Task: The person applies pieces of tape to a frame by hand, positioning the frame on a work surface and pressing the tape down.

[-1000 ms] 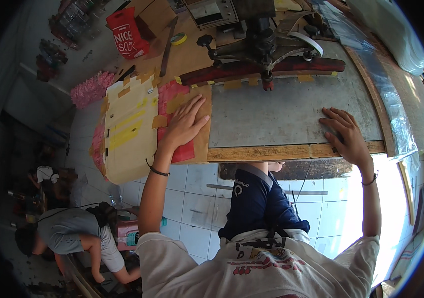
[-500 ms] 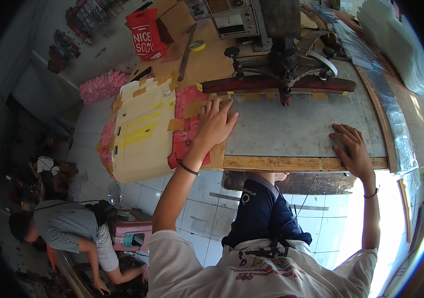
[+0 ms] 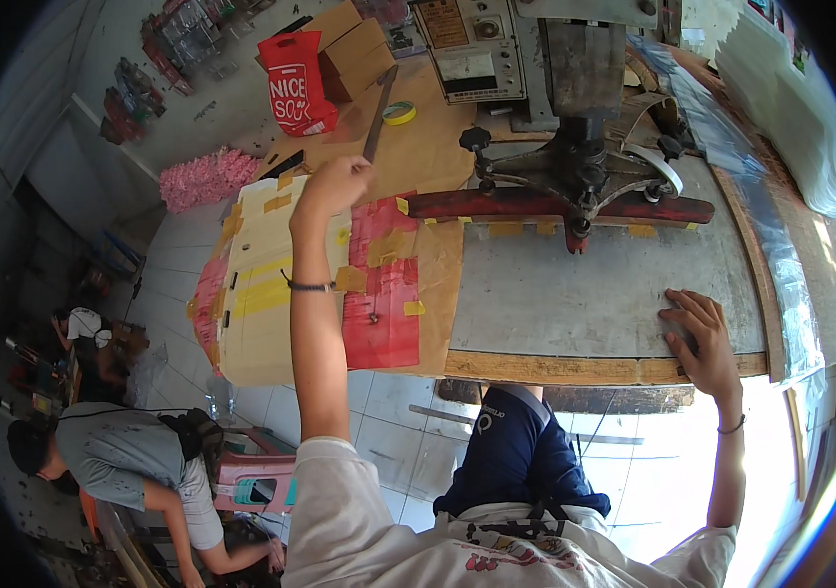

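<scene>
Over the upper part of the cream sheet (image 3: 261, 318), which bears yellow stripes and tape pieces, is my left hand (image 3: 338, 186). Its fingers are curled closed, and what they hold, if anything, is hidden. Just beyond them lies the lower end of a long dark flat strip (image 3: 380, 110). My right hand (image 3: 700, 338) rests on the right part of the grey metal plate (image 3: 555, 294), fingers stretched and holding nothing. Above the plate stands the black clamp arm of a press (image 3: 580, 167) with a long red bar (image 3: 506, 203). A red taped piece (image 3: 379, 314) lies beside the cream sheet.
A roll of yellow tape (image 3: 398, 113), a red bag (image 3: 297, 88) and a cardboard box (image 3: 351, 44) are at the back. A pink pile (image 3: 207, 178) sits at far left. Clear plastic sheets (image 3: 781, 108) are stacked at right. A person (image 3: 129, 456) bends over at lower left.
My left hand has left the plate's left edge and moved up and left, its fingers now curled. The right hand stays on the plate. The view has shifted slightly.
</scene>
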Motion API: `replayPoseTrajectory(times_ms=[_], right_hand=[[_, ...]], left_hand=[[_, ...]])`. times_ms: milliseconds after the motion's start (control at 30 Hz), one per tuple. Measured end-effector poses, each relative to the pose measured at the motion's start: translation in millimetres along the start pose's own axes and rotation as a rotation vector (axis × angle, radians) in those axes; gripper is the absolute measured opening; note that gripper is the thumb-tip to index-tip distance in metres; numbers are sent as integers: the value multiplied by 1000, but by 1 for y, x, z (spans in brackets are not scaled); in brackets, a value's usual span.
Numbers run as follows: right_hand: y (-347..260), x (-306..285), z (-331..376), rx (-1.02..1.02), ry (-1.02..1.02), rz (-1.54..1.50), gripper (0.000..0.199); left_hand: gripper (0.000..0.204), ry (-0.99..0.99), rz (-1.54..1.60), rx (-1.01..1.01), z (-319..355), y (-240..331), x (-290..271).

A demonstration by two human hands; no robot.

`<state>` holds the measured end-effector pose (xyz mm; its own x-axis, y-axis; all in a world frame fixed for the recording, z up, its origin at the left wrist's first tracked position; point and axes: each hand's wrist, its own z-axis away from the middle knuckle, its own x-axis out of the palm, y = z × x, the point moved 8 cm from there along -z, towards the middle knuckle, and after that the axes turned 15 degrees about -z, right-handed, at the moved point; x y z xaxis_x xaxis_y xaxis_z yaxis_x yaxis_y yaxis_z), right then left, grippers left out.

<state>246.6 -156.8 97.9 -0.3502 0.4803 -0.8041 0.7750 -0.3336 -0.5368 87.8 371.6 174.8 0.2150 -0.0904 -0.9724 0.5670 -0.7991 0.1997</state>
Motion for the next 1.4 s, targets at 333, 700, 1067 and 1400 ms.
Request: replayPoseTrajectory(times_ms=[333,700,1067,1400], right_hand=[[6,-4,-1,9,-12,3,25],[9,11,-8,16,-18,10,26],[3,9,-9,25,-11,24,27],[-4,5,-7,51,20,49,22]], left_hand=[[48,284,-214,-116,-73,-81,112],[39,389,-281,-176,-63,-110,94],[33,401,-258,-137,-68,-107,97],[29,562,-184,-152,-64,-106,70]])
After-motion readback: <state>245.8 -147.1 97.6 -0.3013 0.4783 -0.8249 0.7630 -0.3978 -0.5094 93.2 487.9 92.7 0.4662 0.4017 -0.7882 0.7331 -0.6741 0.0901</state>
